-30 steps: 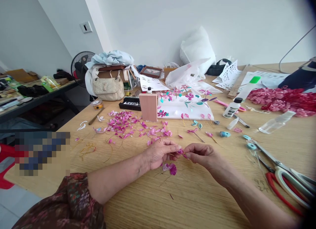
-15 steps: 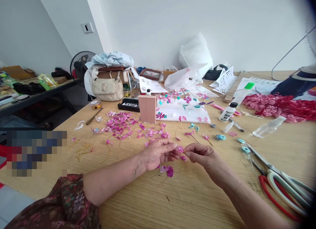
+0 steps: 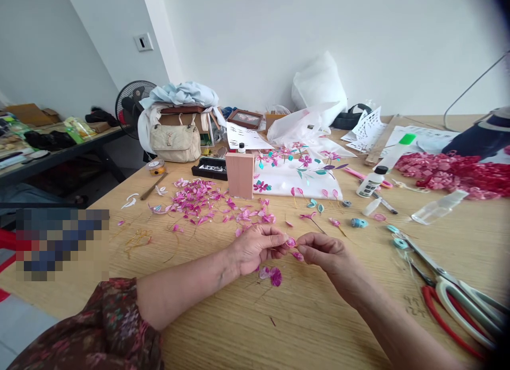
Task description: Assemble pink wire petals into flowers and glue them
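Note:
Between my two hands is a small pink petal (image 3: 291,242) with a darker pink rim. My left hand (image 3: 258,249) pinches it from the left, thumb and fingers together. My right hand (image 3: 323,251) pinches at its right end, where a thin stem seems to be, mostly hidden by the fingers. Just below the hands lie loose purple petals (image 3: 274,276) on the wooden table (image 3: 223,327). Beyond my left hand spreads a heap of pink petals (image 3: 195,200) on thin wires.
A wooden block (image 3: 240,175) stands behind the petals, beside finished flowers on white cloth. At right are a black-capped bottle (image 3: 371,183), a clear spray bottle (image 3: 437,209), blue tape (image 3: 358,223), large scissors (image 3: 442,277) and a heap of red-pink flowers (image 3: 430,170).
The view has shifted slightly, so the table things sit a little further right. Both hands keep their pinch on the petal, which is turned slightly.

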The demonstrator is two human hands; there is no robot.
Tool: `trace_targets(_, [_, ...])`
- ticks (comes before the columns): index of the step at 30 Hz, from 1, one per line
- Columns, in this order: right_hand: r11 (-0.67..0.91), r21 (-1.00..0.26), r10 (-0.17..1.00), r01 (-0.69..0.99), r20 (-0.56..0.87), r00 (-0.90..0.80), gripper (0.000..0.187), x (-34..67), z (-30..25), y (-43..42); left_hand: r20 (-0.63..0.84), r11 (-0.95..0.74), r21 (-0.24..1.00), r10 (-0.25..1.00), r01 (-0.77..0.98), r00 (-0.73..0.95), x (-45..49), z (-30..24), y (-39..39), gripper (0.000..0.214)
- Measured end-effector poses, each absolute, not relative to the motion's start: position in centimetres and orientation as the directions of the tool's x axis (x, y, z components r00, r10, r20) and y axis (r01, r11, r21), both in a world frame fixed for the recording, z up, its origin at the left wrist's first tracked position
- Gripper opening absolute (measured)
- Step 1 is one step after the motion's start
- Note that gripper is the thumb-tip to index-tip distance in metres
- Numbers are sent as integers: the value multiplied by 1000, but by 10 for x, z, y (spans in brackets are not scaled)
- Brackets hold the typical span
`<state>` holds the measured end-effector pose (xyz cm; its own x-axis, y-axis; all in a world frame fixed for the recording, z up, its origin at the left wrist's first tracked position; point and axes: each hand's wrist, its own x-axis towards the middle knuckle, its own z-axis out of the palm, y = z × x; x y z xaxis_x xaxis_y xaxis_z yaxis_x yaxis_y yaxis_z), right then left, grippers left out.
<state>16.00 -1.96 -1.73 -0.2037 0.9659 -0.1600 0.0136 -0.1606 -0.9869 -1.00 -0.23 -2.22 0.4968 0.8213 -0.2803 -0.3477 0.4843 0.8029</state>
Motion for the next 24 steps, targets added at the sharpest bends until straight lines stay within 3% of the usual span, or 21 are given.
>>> trace_targets(8, [-249,-964,931,-98,-210,-299,20,165,-20,-20,-296,526,778,790,-344,537,-12,-24,0,23])
trace_targets(24, [-316,-936,903,-153,-248,-350,17,166,-19,-21,-282,505,790,803,-348,525,-10,-22,-2,24])
